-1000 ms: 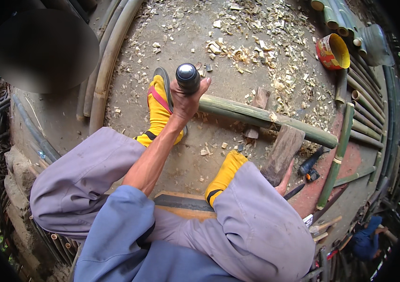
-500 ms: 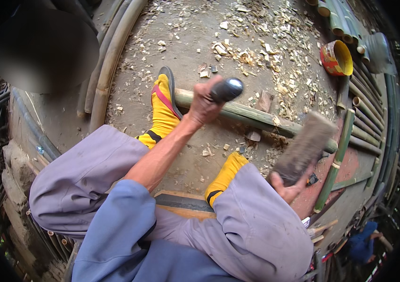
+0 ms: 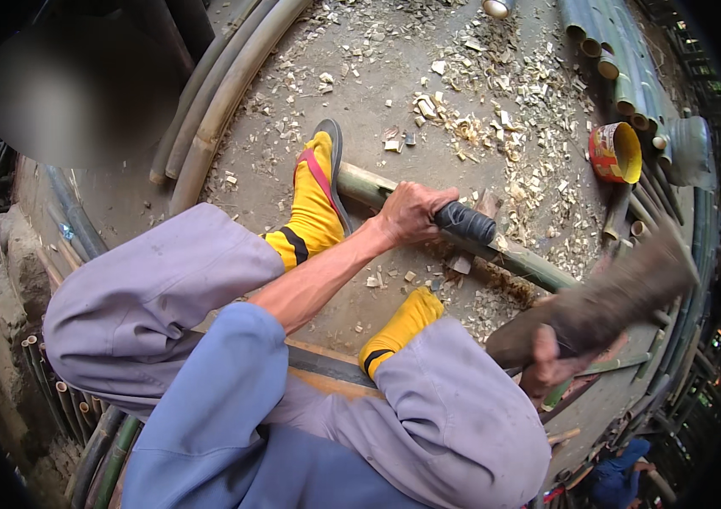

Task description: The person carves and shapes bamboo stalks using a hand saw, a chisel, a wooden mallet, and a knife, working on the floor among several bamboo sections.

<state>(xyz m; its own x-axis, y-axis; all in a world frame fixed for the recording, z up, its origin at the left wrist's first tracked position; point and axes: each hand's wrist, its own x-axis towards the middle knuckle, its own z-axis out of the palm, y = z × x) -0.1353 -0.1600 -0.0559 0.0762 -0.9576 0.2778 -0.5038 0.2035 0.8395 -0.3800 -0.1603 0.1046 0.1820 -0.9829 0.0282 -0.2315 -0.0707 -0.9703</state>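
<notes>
My left hand (image 3: 414, 212) is closed round the black handle (image 3: 466, 223) of a chisel, just above a bamboo pole lying across the ground. The chisel's blade is hidden from view. The greenish bamboo pole (image 3: 534, 270) runs from under my left foot toward the right. Over its right end, my right hand (image 3: 544, 366) grips a thick dark wooden mallet (image 3: 606, 301), raised, tilted up to the right and smeared by motion. My left foot, in a yellow sock (image 3: 314, 199) and sandal, presses against the pole's left end.
Pale wood chips (image 3: 454, 119) litter the ground beyond the pole. A red and yellow tub (image 3: 615, 153) and a clear plastic container (image 3: 690, 151) stand at right, by stacked bamboo (image 3: 623, 68). Long poles (image 3: 229, 102) lie at upper left. Another person (image 3: 619, 475) is at lower right.
The mallet has swung right and up, away from the chisel. My left hand has moved right and slightly down with the chisel, and the whole view has shifted a little.
</notes>
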